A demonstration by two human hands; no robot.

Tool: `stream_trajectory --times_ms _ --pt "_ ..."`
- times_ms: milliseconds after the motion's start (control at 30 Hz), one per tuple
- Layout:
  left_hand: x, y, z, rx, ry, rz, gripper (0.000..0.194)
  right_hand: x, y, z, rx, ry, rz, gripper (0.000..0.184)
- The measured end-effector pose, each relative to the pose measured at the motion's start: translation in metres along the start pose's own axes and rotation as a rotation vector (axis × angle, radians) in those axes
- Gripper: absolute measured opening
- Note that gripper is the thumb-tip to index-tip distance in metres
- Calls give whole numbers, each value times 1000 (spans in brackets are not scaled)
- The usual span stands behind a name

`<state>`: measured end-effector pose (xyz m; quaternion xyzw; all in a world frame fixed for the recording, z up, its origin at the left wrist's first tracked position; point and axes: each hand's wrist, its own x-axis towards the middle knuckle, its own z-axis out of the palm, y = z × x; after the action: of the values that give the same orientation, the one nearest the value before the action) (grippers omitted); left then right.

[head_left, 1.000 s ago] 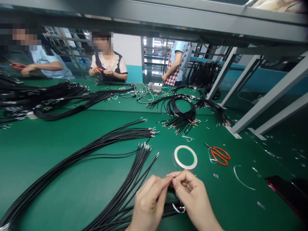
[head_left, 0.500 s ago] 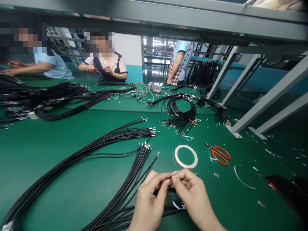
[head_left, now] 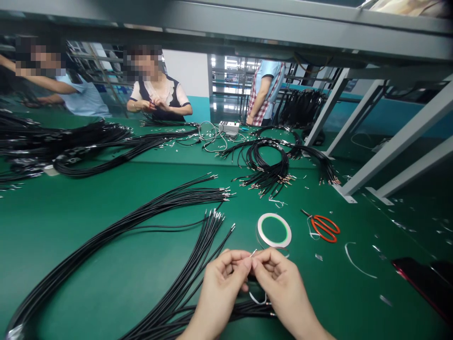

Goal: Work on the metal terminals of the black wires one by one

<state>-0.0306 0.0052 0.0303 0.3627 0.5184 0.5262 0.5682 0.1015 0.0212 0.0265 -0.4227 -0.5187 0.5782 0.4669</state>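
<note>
My left hand (head_left: 222, 283) and my right hand (head_left: 279, 283) meet low in the middle of the green table (head_left: 88, 264). Both pinch the metal-tipped end of a thin black wire (head_left: 253, 253) between thumb and fingers. A short white strip (head_left: 257, 300) hangs under the hands. Beneath them lies a bundle of black wires (head_left: 184, 283) with bare metal ends. A thin roll of tape (head_left: 274, 230) lies flat just beyond my right hand.
Orange-handled scissors (head_left: 323, 226) lie right of the tape roll. A second long wire bundle (head_left: 141, 210) fans across the left. Coiled black wires (head_left: 269, 165) sit further back. Grey frame legs (head_left: 389, 146) slant at the right. Three people work at the far side.
My hands have drawn slightly nearer and turned the wire end between the fingers. The person at far left has raised an arm.
</note>
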Motion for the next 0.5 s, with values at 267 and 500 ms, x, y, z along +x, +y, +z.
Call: stream_trajectory --times_ms 267,500 --pt "1 4 3 2 61 1 33 2 3 -3 -88 7 63 19" --pt "2 1 2 -19 99 31 32 2 10 -6 -132 4 65 23"
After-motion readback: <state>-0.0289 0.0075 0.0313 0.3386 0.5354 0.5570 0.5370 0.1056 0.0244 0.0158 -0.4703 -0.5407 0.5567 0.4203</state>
